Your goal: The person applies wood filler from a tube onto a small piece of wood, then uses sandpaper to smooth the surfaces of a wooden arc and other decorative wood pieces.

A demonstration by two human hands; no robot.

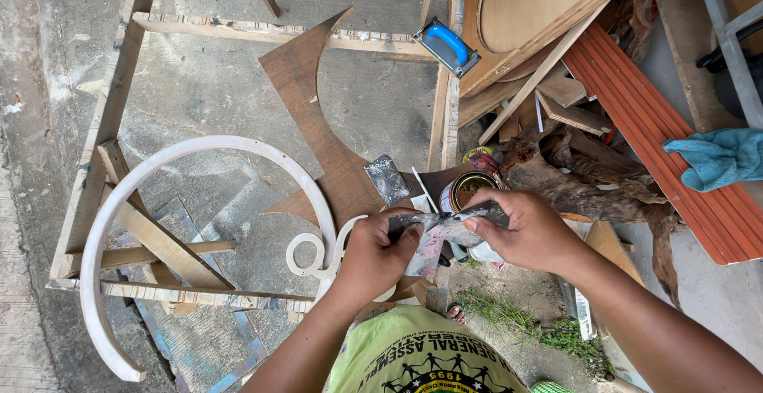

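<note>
Holding sandpaper sheet (445, 230) lengthwise left-right between both hands.

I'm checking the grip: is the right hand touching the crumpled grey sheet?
Touching. The head view shows the right hand pinching the crumpled grey sheet with thumb and fingers, with the left hand gripping its other end.

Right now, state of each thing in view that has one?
left hand: closed on the crumpled sheet
right hand: closed on the sheet's other side
crumpled sheet: creased, stretched between both hands
tin can: open, upright, contents unclear
white curved piece: lying flat on the wooden frame
blue-handled float: resting handle up on the frame corner
teal cloth: bunched on the orange panel
</note>
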